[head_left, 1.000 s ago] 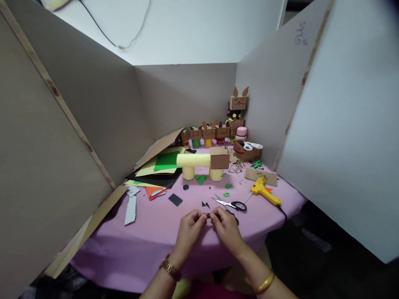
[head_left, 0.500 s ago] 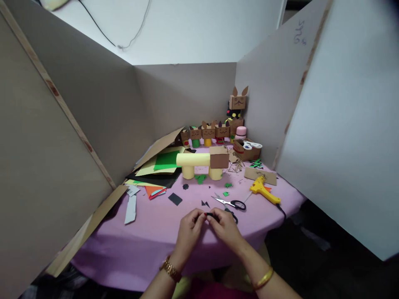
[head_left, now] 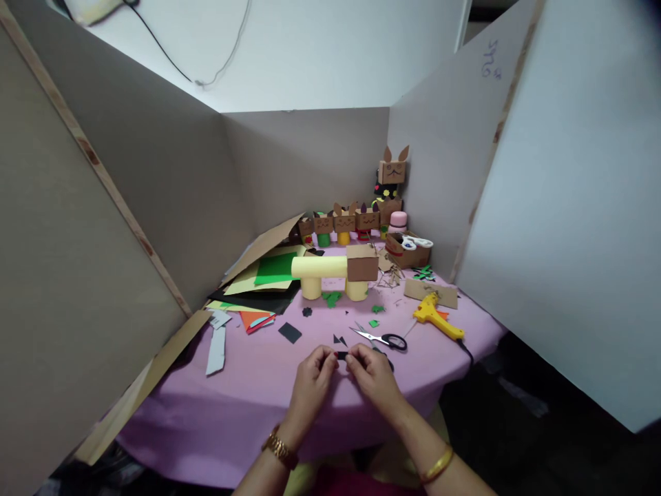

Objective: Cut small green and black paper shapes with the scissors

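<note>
Between my two hands is a small piece of black paper (head_left: 341, 355), held just above the front of the table. My left hand (head_left: 315, 375) pinches its left end, and my right hand (head_left: 372, 375) pinches the right end. Just beyond the fingertips lie small black paper triangles (head_left: 339, 339). Black-handled scissors (head_left: 382, 337) rest past my right hand, and a second dark handle is partly hidden behind that hand. Farther off stands a yellow paper tube figure (head_left: 320, 266) on tube legs, with a cardboard box head (head_left: 362, 264).
A yellow glue gun (head_left: 438, 317) with a cord lies at the right. Coloured paper sheets (head_left: 276, 269) are stacked at the left, near a black rectangle (head_left: 290, 333). Box-headed cardboard figures (head_left: 345, 222) line the back, beside a box (head_left: 407, 251) with white scissors.
My fingertips have drawn slightly apart, so more of the black paper shows between them. The camera view has shifted a little; the objects on the table stay put.
</note>
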A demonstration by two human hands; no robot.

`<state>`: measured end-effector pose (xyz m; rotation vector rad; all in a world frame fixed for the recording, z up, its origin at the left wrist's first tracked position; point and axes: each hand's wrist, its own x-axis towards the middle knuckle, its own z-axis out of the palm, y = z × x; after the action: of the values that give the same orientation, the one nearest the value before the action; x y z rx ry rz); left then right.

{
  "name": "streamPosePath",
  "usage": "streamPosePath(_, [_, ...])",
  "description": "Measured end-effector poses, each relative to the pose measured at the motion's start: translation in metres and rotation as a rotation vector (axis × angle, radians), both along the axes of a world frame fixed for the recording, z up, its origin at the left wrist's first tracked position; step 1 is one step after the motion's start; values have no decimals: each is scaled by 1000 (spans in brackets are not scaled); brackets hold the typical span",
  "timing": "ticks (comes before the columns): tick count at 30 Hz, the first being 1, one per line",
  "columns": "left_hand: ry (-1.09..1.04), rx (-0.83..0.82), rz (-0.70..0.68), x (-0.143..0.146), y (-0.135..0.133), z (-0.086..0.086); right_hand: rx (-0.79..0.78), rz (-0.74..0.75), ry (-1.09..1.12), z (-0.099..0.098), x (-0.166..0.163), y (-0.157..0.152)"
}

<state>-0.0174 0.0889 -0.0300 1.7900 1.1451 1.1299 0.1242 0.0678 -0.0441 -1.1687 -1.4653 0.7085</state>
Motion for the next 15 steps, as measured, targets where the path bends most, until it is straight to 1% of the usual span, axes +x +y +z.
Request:
streamPosePath(3, [9,-23,-69,2,-1,1,9,-19,-42,1,1,-2])
streamPosePath(5, [11,-38,-86,3,1,1,13,-29,-59,1,1,-3])
streamPosePath(12, [-41,-103,-78,2,7,-1,18,-57,-51,1,0,-1])
streamPosePath(15, [-75,-140,-41,0,7,-1,23,-64,-28,-1,0,0])
